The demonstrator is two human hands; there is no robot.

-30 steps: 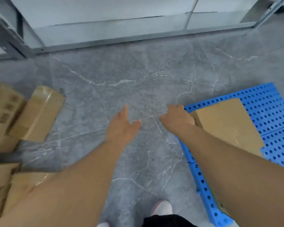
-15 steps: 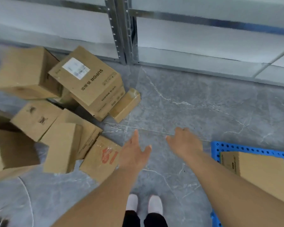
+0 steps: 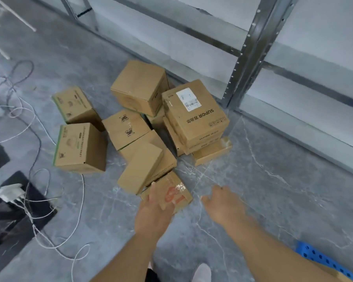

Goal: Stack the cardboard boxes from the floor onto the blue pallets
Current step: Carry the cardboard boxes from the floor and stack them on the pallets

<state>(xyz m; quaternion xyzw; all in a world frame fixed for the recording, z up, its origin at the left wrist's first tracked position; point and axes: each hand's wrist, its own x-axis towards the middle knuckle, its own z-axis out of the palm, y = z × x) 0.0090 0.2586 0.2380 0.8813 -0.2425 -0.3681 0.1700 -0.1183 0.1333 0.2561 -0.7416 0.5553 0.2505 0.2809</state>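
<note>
Several cardboard boxes lie heaped on the grey floor ahead. Nearest me is a small box with red print (image 3: pixel 174 192), taped on top. My left hand (image 3: pixel 154 210) reaches over its near left corner with fingers straight, holding nothing. My right hand (image 3: pixel 222 206) hovers above the floor just right of that box, fingers relaxed and empty. A plain box (image 3: pixel 141 167) leans behind it. A SUPOR box (image 3: pixel 194 115) with a white label tops a stack at the right. A corner of the blue pallet (image 3: pixel 322 259) shows at the lower right.
Metal shelving uprights (image 3: pixel 247 55) and grey panels run along the back. White and grey cables (image 3: pixel 35 180) loop over the floor at left beside dark mats (image 3: pixel 18 212). Two green-edged boxes (image 3: pixel 80 147) stand left of the heap. My feet (image 3: pixel 202 271) show at the bottom.
The view has swung left from the pallet to the heap of boxes. Both hands have moved forward to the small red-printed box, and the pallet has slid almost out of view.
</note>
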